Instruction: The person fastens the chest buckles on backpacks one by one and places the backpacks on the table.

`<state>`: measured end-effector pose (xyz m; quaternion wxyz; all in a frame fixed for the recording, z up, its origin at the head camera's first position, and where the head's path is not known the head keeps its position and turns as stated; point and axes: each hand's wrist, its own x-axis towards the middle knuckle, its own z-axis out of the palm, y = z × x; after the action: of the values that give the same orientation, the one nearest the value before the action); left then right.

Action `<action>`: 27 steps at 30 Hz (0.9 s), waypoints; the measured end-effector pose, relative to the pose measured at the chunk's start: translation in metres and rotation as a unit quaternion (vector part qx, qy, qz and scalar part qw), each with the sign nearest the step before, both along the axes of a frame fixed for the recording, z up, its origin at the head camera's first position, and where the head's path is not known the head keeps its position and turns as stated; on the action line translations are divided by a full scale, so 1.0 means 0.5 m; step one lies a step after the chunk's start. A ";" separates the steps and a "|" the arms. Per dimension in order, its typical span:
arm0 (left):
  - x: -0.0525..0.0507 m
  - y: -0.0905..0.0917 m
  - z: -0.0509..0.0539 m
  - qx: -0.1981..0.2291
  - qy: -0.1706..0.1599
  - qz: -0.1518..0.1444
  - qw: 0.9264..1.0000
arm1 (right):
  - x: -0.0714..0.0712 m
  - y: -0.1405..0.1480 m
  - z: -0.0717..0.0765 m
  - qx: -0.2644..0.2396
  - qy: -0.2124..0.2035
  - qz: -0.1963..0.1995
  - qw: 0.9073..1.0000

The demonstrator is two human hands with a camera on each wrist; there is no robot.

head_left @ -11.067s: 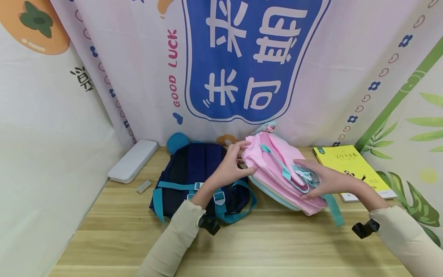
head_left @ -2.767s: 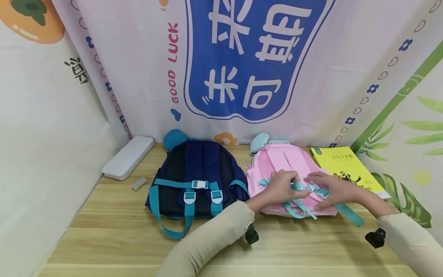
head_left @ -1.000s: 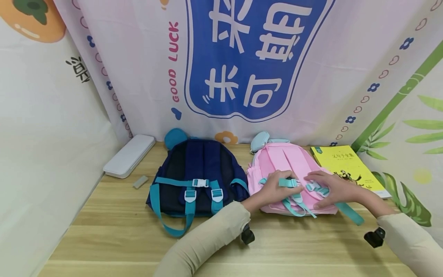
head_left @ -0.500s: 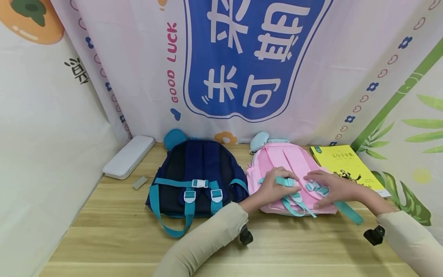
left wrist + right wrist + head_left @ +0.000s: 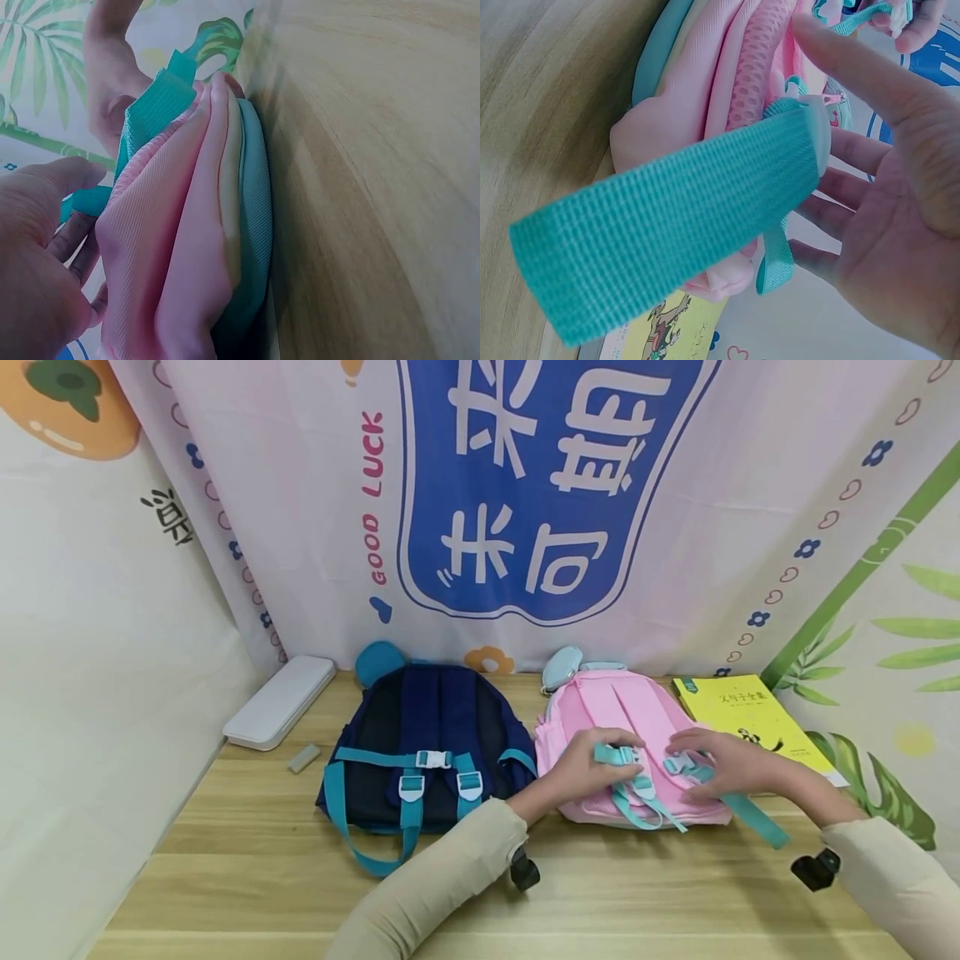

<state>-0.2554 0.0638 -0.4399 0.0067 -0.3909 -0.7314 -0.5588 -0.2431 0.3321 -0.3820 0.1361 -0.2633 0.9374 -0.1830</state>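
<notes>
A pink backpack [image 5: 600,693] lies back-panel up on the wooden table. My left hand [image 5: 585,767] is at its lower left, a short teal strap with a light buckle half [image 5: 619,755] pinched between thumb and fingers. In the left wrist view that teal strap [image 5: 88,201] passes between thumb and forefinger. My right hand [image 5: 738,768] spreads over the bag's lower right, thumb and fingers apart around another buckle half [image 5: 679,764] on a teal strap. In the right wrist view a wide teal strap [image 5: 667,225] sticks out past the spread fingers.
A navy backpack [image 5: 438,710] with teal straps and a fastened white buckle lies to the left. Further left are a white case [image 5: 281,702] and a small grey block [image 5: 303,757]. A yellow book [image 5: 750,710] lies at the right, partly behind my right forearm.
Since the oldest frame, the pink backpack has come down flat from a tilt. The left hand has moved from its upper side to the strap, shifting slightly left lately. The right hand barely moves.
</notes>
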 end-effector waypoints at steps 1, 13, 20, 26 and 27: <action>0.000 -0.001 0.001 0.001 -0.002 0.003 1.000 | -0.001 0.000 0.000 -0.003 0.007 0.002 1.000; -0.006 -0.010 0.006 -0.007 0.013 0.027 1.000 | 0.005 -0.013 -0.006 -0.007 0.073 -0.005 0.997; -0.011 -0.017 0.007 -0.011 0.037 0.030 0.999 | 0.008 -0.032 -0.008 -0.010 0.116 0.009 0.993; -0.013 -0.020 0.003 -0.029 0.048 0.046 0.997 | 0.005 -0.046 -0.020 -0.010 0.163 0.020 0.986; -0.014 -0.020 0.003 -0.032 0.050 0.050 0.997 | 0.004 -0.048 -0.023 -0.010 0.170 0.023 0.985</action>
<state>-0.2622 0.0538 -0.4385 0.0586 -0.3817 -0.7663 -0.5135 -0.2410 0.3080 -0.3935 -0.0242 -0.3133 0.9387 -0.1416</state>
